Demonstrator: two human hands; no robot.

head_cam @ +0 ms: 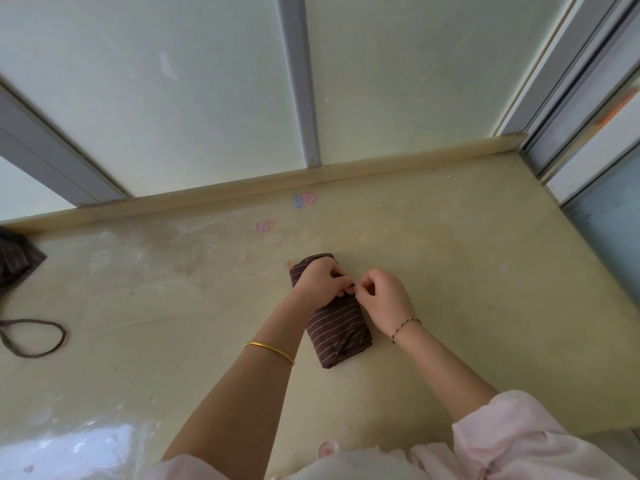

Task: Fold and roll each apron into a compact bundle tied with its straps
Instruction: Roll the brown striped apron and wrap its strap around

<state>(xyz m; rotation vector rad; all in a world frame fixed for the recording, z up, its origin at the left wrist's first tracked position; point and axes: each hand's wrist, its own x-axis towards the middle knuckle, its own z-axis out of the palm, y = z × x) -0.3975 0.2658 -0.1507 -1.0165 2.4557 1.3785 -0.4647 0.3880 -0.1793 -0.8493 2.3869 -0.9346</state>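
Observation:
A brown apron with thin white stripes lies rolled into a compact bundle (337, 330) on the beige counter (467, 271), its long axis running from near to far. My left hand (320, 282) rests over the bundle's middle, fingers curled. My right hand (384, 299) sits just to the right of it. The fingertips of both hands meet on top of the roll and pinch a thin dark strap, most of which they hide.
Another brown striped apron (17, 261) lies heaped at the counter's far left edge, with its strap loop (34, 337) trailing on the surface. Frosted window panels (173, 81) and a raised ledge border the back. A sliding frame (588, 116) stands at the right.

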